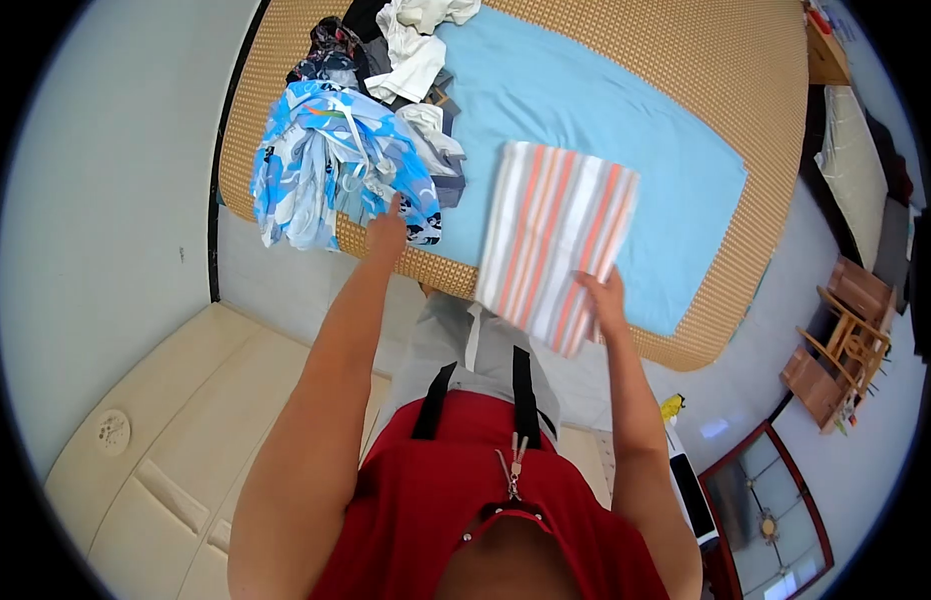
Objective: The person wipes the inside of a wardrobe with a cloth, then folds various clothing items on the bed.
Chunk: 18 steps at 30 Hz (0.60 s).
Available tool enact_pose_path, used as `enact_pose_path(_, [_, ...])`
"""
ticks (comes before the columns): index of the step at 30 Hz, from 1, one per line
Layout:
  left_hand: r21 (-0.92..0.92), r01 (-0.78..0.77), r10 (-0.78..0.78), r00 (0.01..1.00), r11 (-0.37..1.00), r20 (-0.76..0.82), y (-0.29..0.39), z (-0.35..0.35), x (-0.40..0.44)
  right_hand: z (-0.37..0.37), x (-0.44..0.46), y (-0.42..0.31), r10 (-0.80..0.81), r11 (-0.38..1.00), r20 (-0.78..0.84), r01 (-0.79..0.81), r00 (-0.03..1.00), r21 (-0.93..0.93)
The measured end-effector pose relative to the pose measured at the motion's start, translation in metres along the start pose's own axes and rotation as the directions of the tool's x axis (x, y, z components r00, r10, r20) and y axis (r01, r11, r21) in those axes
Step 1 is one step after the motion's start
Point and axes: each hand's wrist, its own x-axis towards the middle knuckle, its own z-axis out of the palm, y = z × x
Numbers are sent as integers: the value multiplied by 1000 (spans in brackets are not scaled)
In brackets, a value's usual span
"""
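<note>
Head view: cloths and clothes lie on a woven mat (706, 60), in front of the person.
Blue-and-white patterned cloth (306, 165): bunched at the mat's left, its lower part at the near edge.
Dark patterned garment (333, 45): just beyond the bunched cloth.
Left hand (388, 230): at the patterned cloth's lower right, index finger extended onto it; whether it grips any fabric, I cannot tell.
White garment (414, 62): crumpled on the pile, at the far side.
Striped cloth (551, 230): a flat, slightly blurred rectangle, partly over the light blue cloth (676, 200), its lower end past the mat's near edge.
Right hand (604, 298): grasping the striped cloth at its lower right edge.
Wooden chair (844, 345): far right, well apart from the mat.
</note>
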Motion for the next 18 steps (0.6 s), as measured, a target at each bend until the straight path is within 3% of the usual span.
enact_pose_path(3, [198, -123, 121, 992, 972, 19, -19, 22, 9, -73, 3, 33, 77, 996, -126, -81, 989, -29])
enact_pose_path(5, [147, -153, 154, 988, 977, 1, -23, 15, 1, -106, 4, 55, 67, 965, -355, -151, 932, -214])
enact_pose_path(6, [124, -166, 168, 986, 978, -10, -25, 10, -6, -114, 9, 69, 44, 957, -361, -143, 931, -252])
enact_pose_path(8, [-193, -233, 210, 968, 953, -135, -27, 6, -21, -119, 17, 85, -9, 937, -367, -120, 930, -328])
enact_pose_path(11, [-608, -419, 183, 892, 674, -412, -12, -31, -72, -53, 13, 67, -80, 941, -92, 44, 993, -334])
enact_pose_path(14, [-755, -423, 218, 906, 500, -363, 13, -97, -135, 49, -16, 21, -71, 949, 249, 143, 966, -283])
enact_pose_path(16, [-766, -502, 285, 864, 401, -416, 25, -127, -170, 111, -47, -24, -384, 783, 419, 530, 823, -325])
enact_pose_path(18, [-742, -600, 366, 790, 298, -492, 33, -152, -203, 154, -78, -72, -652, 424, 501, 821, 570, -383])
